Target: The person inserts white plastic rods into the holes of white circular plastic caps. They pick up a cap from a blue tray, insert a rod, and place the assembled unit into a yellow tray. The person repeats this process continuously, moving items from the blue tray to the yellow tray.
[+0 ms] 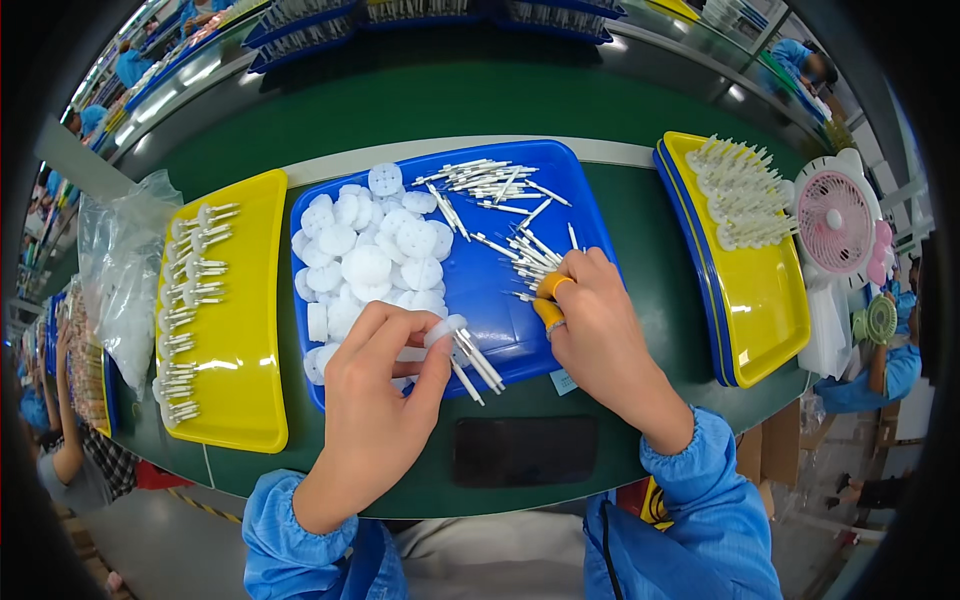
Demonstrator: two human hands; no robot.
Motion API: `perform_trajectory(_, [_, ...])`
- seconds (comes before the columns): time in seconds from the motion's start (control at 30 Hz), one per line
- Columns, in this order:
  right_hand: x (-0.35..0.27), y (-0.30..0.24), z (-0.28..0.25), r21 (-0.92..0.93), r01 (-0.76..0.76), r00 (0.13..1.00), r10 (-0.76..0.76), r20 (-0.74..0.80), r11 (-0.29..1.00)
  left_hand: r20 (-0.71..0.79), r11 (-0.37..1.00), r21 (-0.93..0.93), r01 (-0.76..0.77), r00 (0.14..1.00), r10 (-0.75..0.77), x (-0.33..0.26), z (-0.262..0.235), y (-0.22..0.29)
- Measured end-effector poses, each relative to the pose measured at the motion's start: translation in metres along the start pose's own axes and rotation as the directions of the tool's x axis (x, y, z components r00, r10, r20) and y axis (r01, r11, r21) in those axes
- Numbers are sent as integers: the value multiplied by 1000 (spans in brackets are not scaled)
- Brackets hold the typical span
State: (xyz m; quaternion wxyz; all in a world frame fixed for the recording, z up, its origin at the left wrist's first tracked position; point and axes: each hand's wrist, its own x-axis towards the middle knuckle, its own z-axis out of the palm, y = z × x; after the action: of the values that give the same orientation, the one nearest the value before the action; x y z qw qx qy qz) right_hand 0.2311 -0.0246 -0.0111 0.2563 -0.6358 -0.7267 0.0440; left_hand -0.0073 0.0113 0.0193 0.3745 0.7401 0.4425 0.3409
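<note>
Left hand (375, 395) pinches a disc (446, 327), its rods (480, 362) jutting beside the thumb. Right hand (608, 335) curls at loose rods (537, 256) just beyond; whether gripping one, I cannot tell. Discs (366, 265) lie beyond the left.

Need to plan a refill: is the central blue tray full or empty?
Partly full: the blue tray holds heaped white discs at left and thin rods at right, with bare bottom showing.
</note>
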Motion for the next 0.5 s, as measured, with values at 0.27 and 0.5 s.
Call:
perform_trajectory(0.27, [-8,-48,-29,580,-151,986,82,145,800,48,976,-171,134,991,-128,0,-1,-3])
perform_trajectory(0.5, [-8,-46,-28,495,22,992,-82,100,869,6,990,-135,-38,999,40,0,3,-3])
